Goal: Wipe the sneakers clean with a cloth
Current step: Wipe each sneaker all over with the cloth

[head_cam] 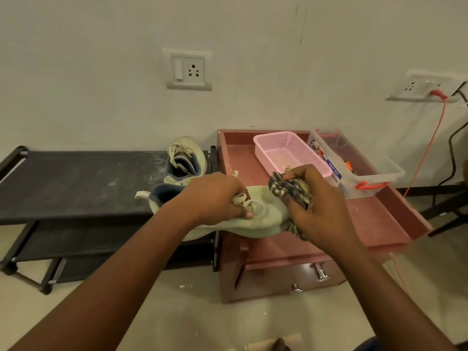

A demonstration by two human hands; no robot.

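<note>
The blue label (334, 168) on the clear plastic box (374, 171) reads "MULTI-BOX"; lettering on the cloth (291, 190) is illegible.

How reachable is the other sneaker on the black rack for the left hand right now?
Likely yes, once freed: the left hand grips the held sneaker by its laces, but the other sneaker sits just beyond it on the black rack, nothing between.

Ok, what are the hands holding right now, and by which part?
The left hand grips the pale sneaker around its laced middle. The right hand holds the patterned cloth, bunched up, against the sneaker's toe.
</note>
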